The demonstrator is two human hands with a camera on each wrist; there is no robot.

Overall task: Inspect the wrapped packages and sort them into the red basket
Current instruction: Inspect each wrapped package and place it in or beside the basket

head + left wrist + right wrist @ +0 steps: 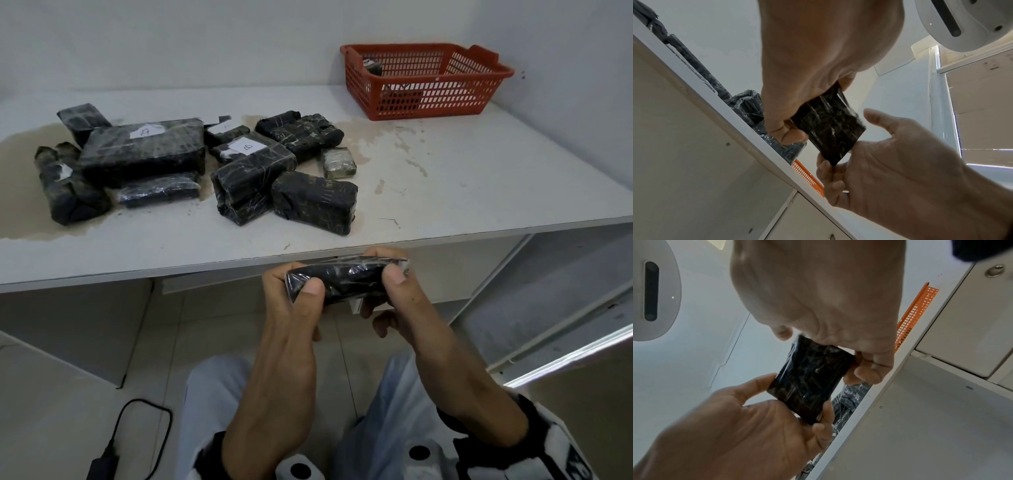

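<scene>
Both hands hold one small black package wrapped in clear film (349, 278) in front of the table's front edge, below its top. My left hand (298, 289) pinches its left end, thumb on top. My right hand (394, 282) pinches the right end the same way. The left wrist view shows the package (830, 126) between my left hand (795, 123) and right hand (840, 160). Several more black wrapped packages (144, 152) lie on the table's left half, two with white labels. The red basket (428, 102) stands at the back right with at least one dark package (373, 66) inside.
The white table (479, 178) has a brown stain under the pile, and one small pale package (337, 162) lies beside the dark ones. A black cable and adapter (102, 459) lie on the floor at lower left. A metal frame (548, 325) runs along the right.
</scene>
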